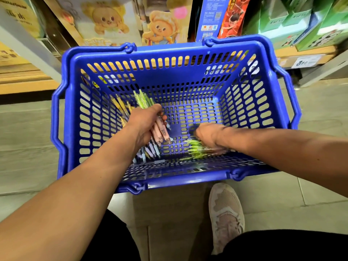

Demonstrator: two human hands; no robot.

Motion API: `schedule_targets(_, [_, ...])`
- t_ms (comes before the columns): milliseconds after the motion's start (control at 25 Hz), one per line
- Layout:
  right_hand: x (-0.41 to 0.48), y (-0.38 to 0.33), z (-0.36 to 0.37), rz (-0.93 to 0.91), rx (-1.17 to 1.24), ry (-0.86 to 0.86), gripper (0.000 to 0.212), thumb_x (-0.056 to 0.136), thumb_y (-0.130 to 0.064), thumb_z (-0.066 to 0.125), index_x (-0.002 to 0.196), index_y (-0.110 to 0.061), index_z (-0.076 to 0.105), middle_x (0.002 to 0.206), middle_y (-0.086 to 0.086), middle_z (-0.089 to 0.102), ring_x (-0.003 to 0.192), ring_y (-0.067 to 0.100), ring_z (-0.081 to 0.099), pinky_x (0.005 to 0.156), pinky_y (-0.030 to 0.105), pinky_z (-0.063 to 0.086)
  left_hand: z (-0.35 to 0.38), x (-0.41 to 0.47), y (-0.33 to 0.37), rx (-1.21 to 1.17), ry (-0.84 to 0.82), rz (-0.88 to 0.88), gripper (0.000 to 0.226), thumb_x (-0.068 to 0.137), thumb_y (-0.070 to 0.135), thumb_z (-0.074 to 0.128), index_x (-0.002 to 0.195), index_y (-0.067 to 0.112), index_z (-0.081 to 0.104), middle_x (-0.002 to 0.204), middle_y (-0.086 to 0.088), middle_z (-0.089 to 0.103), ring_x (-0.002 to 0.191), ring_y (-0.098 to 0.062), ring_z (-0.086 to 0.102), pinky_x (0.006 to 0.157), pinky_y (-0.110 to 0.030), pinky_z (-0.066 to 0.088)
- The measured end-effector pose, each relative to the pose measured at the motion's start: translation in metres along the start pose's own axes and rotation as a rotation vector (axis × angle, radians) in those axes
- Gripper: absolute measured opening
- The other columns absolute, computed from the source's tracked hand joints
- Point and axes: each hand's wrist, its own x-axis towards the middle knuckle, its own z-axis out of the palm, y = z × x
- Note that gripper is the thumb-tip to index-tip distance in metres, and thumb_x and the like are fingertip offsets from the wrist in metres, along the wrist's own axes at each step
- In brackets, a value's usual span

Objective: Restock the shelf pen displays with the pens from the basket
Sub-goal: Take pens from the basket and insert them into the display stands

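Spreading across the frame, grey tiled floor (28,147); sitting on it at centre, blue shopping basket (169,51); standing lower right, pale sneaker (226,213).

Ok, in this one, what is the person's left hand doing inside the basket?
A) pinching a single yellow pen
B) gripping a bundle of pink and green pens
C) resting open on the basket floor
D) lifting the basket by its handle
B: the left hand grips a bundle of pens, with pink barrels sticking out on the near side and green ones on the far side, down inside the blue basket.
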Motion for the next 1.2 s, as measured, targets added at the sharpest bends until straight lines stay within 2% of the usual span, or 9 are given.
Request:
schedule_targets(120, [-0.001,-0.001,-0.007,0.046,0.083,-0.005,0.01,0.092,-0.017,0.063,0.102,-0.016,0.062,0.084,-0.003,0.062,0.077,0.018,0.062,0.074,0.033,0.056,0.006,-0.006,0.002,-0.009,-0.06,-0.015,0.009,0.098,0.009,0.064,0.091,0.003,0.061,0.065,-0.007,0.066,0.054,-0.016,0.063,0.056,-0.03,0.058])
schedule_targets(200, [0.002,-0.004,-0.021,0.037,0.309,0.022,0.02,0.09,-0.023,0.071,0.105,-0.024,0.057,0.083,-0.008,0.061,0.08,0.018,0.061,0.075,0.031,0.053,0.011,-0.008,0.007,-0.027,-0.077,-0.007,0.009,0.097,0.01,0.065,0.093,0.003,0.062,0.065,-0.007,0.066,0.054,-0.016,0.063,0.054,-0.028,0.057])
schedule_targets(280, [-0.001,-0.002,-0.033,0.036,0.63,0.029,0.027,0.09,-0.024,0.075,0.111,-0.025,0.057,0.084,-0.004,0.065,0.076,0.016,0.062,0.073,0.031,0.053,0.017,-0.008,0.013,-0.072,-0.089,0.019,0.009,0.098,0.012,0.065,0.098,0.004,0.064,0.069,-0.006,0.067,0.057,-0.014,0.065,0.054,-0.027,0.058])
schedule_targets(400, [-0.008,0.001,-0.046,0.009,1.007,0.05,0.018,0.093,-0.03,0.071,0.109,-0.023,0.067,0.08,-0.002,0.064,0.071,0.011,0.058,0.073,0.028,0.055,0.024,-0.006,0.022,-0.16,-0.112,0.046,0.011,0.099,0.013,0.064,0.105,0.004,0.067,0.083,-0.005,0.071,0.069,-0.014,0.07,0.064,-0.029,0.062])
schedule_targets(680, [-0.036,0.001,-0.072,0.068,1.45,0.1,0.028,0.089,-0.033,0.075,0.11,-0.015,0.073,0.078,-0.006,0.07,0.068,0.005,0.064,0.069,0.019,0.054,0.024,-0.02,0.033,-0.176,-0.13,0.048,0.01,0.098,0.012,0.066,0.103,0.005,0.072,0.096,-0.006,0.077,0.081,-0.016,0.075,0.073,-0.035,0.063])
schedule_targets(800, [-0.072,-0.007,-0.087,0.141,1.66,0.103,0.031,0.087,-0.027,0.077,0.114,-0.013,0.071,0.093,-0.001,0.072,0.083,0.01,0.065,0.075,0.019,0.055,0.015,-0.059,0.036,-0.147,-0.085,0.015,0.01,0.096,0.01,0.068,0.101,0.002,0.071,0.087,-0.007,0.077,0.072,-0.016,0.074,0.066,-0.032,0.062])
schedule_targets(880, [-0.102,-0.014,-0.099,0.155,1.732,0.07,0.033,0.09,-0.024,0.074,0.12,-0.011,0.069,0.099,0.0,0.074,0.088,0.011,0.067,0.072,0.017,0.056,0.015,-0.093,0.036,-0.164,-0.068,-0.05,0.012,0.096,0.008,0.067,0.104,0.001,0.07,0.083,-0.009,0.074,0.068,-0.016,0.073,0.062,-0.031,0.06])
schedule_targets(1080, [-0.203,-0.051,-0.146,0.17,1.774,0.064,0.007,0.094,-0.023,0.07,0.101,-0.021,0.07,0.081,-0.01,0.077,0.077,0.006,0.074,0.067,0.015,0.055,0.025,-0.209,0.06,-0.152,-0.075,-0.08,0.022,0.091,0.007,0.072,0.112,0.002,0.066,0.083,-0.013,0.071,0.069,-0.02,0.072,0.065,-0.033,0.06])
schedule_targets(1200, [-0.271,-0.074,-0.178,0.196,1.794,0.11,0.009,0.09,-0.025,0.075,0.097,-0.02,0.071,0.079,-0.006,0.077,0.071,0.006,0.073,0.066,0.018,0.056,0.025,-0.284,0.091,-0.097,-0.106,-0.083,0.023,0.091,0.008,0.071,0.113,0.004,0.066,0.083,-0.012,0.07,0.068,-0.021,0.072,0.064,-0.034,0.06])
